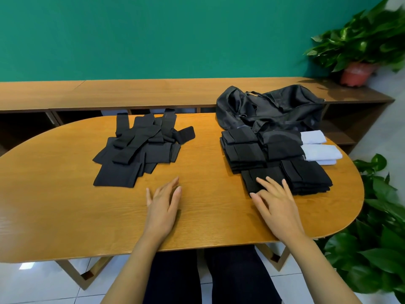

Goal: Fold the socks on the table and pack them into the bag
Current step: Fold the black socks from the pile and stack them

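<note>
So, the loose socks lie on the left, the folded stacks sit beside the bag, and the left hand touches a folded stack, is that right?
No: in the head view the right hand touches the folded stack; the rest is right.

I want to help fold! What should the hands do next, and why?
Probably the left hand should reach forward and take a sock from the unfolded pile. It is open and holds nothing, that pile is not yet folded, and the right hand rests flat on a folded sock.

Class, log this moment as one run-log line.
left hand: open, over table | right hand: open, touching folded socks | loose socks: piled left | bag: behind folded socks
</note>
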